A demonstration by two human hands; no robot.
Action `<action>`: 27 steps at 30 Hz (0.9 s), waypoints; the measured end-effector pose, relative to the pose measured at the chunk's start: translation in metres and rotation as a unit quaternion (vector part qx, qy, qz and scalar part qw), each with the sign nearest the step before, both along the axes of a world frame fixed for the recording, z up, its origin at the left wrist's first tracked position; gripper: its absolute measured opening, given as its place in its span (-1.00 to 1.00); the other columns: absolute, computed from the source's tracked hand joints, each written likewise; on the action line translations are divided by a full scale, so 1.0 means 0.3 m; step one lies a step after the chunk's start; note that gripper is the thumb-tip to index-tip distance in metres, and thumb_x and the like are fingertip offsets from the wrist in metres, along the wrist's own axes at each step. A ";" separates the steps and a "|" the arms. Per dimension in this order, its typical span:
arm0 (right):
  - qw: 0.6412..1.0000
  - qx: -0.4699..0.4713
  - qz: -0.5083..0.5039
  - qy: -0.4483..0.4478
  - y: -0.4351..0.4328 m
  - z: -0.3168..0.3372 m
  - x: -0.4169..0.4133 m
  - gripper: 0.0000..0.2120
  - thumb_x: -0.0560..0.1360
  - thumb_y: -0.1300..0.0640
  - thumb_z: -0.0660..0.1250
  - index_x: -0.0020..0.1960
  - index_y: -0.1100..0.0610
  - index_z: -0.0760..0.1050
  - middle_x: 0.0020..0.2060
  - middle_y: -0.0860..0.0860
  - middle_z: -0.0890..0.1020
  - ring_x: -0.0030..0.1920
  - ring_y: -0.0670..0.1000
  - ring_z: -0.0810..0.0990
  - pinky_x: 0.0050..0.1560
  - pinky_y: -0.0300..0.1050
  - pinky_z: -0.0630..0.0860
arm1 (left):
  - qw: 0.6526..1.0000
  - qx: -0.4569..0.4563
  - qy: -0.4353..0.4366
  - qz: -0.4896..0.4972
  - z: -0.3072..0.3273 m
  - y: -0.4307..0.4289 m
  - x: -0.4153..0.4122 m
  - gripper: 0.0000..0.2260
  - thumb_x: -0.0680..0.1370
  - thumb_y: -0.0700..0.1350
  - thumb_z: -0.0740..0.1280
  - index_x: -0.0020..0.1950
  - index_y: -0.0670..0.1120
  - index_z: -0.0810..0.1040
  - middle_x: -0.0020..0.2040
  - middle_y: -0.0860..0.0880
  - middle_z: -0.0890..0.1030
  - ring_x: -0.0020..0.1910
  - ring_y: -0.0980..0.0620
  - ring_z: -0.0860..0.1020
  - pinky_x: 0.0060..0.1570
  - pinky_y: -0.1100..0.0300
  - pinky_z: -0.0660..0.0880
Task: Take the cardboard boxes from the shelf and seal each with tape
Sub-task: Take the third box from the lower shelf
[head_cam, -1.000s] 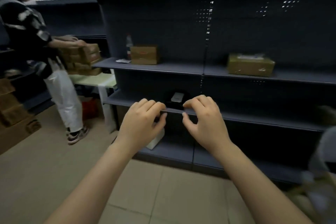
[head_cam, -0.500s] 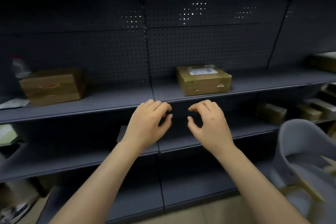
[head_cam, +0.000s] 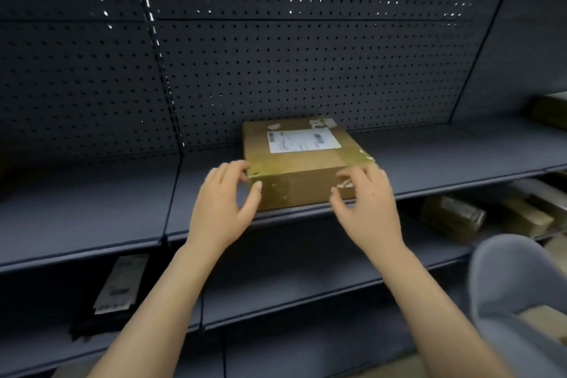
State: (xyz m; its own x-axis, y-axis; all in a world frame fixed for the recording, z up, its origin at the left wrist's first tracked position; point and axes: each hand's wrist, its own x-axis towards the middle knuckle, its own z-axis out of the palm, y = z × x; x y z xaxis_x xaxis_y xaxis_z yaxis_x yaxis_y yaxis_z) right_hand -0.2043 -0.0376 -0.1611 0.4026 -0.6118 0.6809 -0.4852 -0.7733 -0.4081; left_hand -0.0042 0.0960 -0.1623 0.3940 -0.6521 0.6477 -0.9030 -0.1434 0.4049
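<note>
A flat cardboard box (head_cam: pixel 302 167) with a white shipping label and glossy tape bands lies on the dark shelf (head_cam: pixel 122 202), near its front edge. My left hand (head_cam: pixel 225 204) is at the box's front left corner, fingers spread and lightly curved, thumb near the front face. My right hand (head_cam: pixel 366 204) is at the front right corner, fingers reaching onto the edge. Neither hand has closed around the box. No tape roll is in view.
A perforated dark back panel (head_cam: pixel 276 55) rises behind the box. More cardboard boxes (head_cam: pixel 454 219) sit on the lower shelf at right, another box (head_cam: pixel 549 110) at far right. A grey chair (head_cam: pixel 518 288) stands lower right. A dark labelled item (head_cam: pixel 119 284) lies lower left.
The view swung right from a person stacking boxes and closed in on the shelf. Both hands moved forward and apart, from loosely curled in front of me to the box's front corners.
</note>
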 end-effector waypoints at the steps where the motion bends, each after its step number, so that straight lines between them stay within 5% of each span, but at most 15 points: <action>1: 0.999 0.022 -0.020 -0.015 -0.065 0.004 0.004 -0.79 0.47 0.13 0.41 0.08 0.14 0.53 0.03 0.03 0.46 0.05 0.02 0.40 0.06 0.00 0.46 | 0.998 -0.003 0.059 0.021 -0.001 -0.048 0.009 -0.66 0.59 0.07 0.31 0.31 -0.06 0.45 0.03 0.07 0.46 0.05 0.09 0.41 0.02 0.15 0.40; 6: 0.982 0.182 -0.013 -0.041 -0.309 0.024 0.030 -0.41 0.48 -0.11 0.41 0.41 0.10 0.34 0.32 0.06 0.35 0.30 0.06 0.30 0.27 -0.05 0.31 | 0.944 0.001 0.324 0.056 -0.012 -0.212 0.034 -0.15 0.40 0.38 0.30 0.56 -0.01 0.18 0.45 0.05 0.30 0.37 0.09 0.35 0.32 0.11 0.37; 9: 0.943 0.323 0.023 -0.075 -0.363 0.003 0.045 -0.27 0.47 -0.24 0.36 0.51 0.05 0.22 0.39 0.01 0.37 0.38 0.02 0.35 0.33 -0.03 0.35 | 0.913 0.003 0.404 0.049 -0.028 -0.237 0.012 -0.27 0.47 0.38 0.24 0.53 0.02 0.27 0.43 0.04 0.39 0.31 0.09 0.44 0.12 0.34 0.40; 11: 0.923 0.371 0.030 -0.101 -0.376 -0.009 0.056 -0.33 0.48 -0.23 0.36 0.48 0.04 0.29 0.23 -0.07 0.52 0.22 -0.05 0.51 0.17 -0.12 0.46 | 0.900 -0.013 0.435 0.032 -0.035 -0.246 -0.006 -0.44 0.51 0.25 0.29 0.44 0.05 0.36 0.25 0.10 0.52 0.09 0.24 0.53 -0.15 0.52 0.41; 13: 0.912 0.386 0.039 -0.130 -0.379 -0.012 0.068 -0.46 0.50 -0.17 0.37 0.38 0.04 0.41 0.00 -0.22 0.57 0.01 -0.19 0.56 -0.05 -0.24 0.48 | 0.893 -0.030 0.450 0.007 -0.037 -0.250 -0.014 -0.43 0.43 0.18 0.39 0.40 0.07 0.38 0.19 0.15 0.57 0.02 0.28 0.58 -0.19 0.52 0.45; 15: 0.908 0.388 0.042 -0.153 -0.379 -0.012 0.068 -0.54 0.50 -0.15 0.38 0.33 0.01 0.46 -0.07 -0.26 0.57 -0.03 -0.25 0.56 -0.06 -0.23 0.49 | 0.893 -0.034 0.449 -0.016 -0.038 -0.247 -0.016 -0.35 0.33 0.20 0.50 0.37 0.11 0.40 0.21 0.13 0.58 0.07 0.29 0.59 -0.07 0.44 0.50; 18: 0.899 0.390 0.052 -0.191 -0.341 0.001 0.035 -0.55 0.49 -0.15 0.39 0.33 -0.03 0.47 -0.04 -0.23 0.61 0.01 -0.20 0.59 0.04 -0.17 0.54 | 0.902 -0.045 0.429 -0.026 -0.037 -0.235 -0.010 -0.16 0.22 0.32 0.55 0.44 0.15 0.37 0.32 0.13 0.51 0.23 0.21 0.53 0.19 0.21 0.50; 21: 0.881 0.391 0.077 -0.254 -0.284 0.011 -0.021 -0.56 0.48 -0.14 0.41 0.33 -0.11 0.47 0.03 -0.24 0.63 0.05 -0.24 0.59 0.06 -0.22 0.54 | 0.911 -0.073 0.402 -0.062 -0.002 -0.227 -0.023 -0.05 0.19 0.27 0.54 0.53 0.16 0.26 0.41 0.17 0.41 0.32 0.26 0.43 0.20 0.33 0.41; 27: 0.831 0.391 0.098 -0.384 -0.128 -0.019 -0.186 -0.36 0.34 -0.18 0.52 0.36 -0.23 0.38 0.23 -0.21 0.58 0.28 -0.11 0.53 0.37 0.12 0.41 | 0.895 -0.052 0.374 -0.237 0.037 -0.220 -0.071 0.03 0.18 0.23 0.56 0.53 0.37 0.08 0.49 0.21 0.22 0.44 0.21 0.32 0.43 0.06 0.31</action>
